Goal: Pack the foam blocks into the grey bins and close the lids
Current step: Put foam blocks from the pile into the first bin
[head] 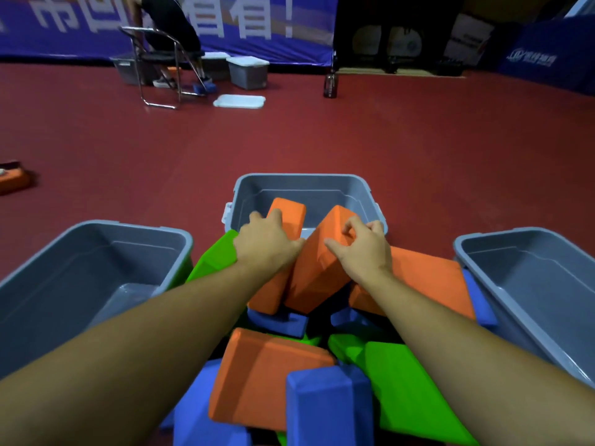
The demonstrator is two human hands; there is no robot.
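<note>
A pile of orange, green and blue foam blocks [325, 365] is being observed on the red floor [322, 133], bordered by three open grey bins. The left hand [267, 244] is being laid over one orange block [283, 252], whose far end is leaning over the near rim of the middle bin [306, 188]; the fingers are curled against it, though a full grip cannot be confirmed. The right hand [365, 249] is being closed on a second orange block [322, 262], which is tilted with its upper corner over the same rim, thumb on the near face and fingers hooked over the far edge. The two hands are being held near each other, not touching. The left bin [64, 272] and the right bin [531, 275] are being shown without blocks. In the background, a seated person [170, 24] on a folding chair [154, 56], further bins and a white lid [240, 101] are being recorded.
</note>
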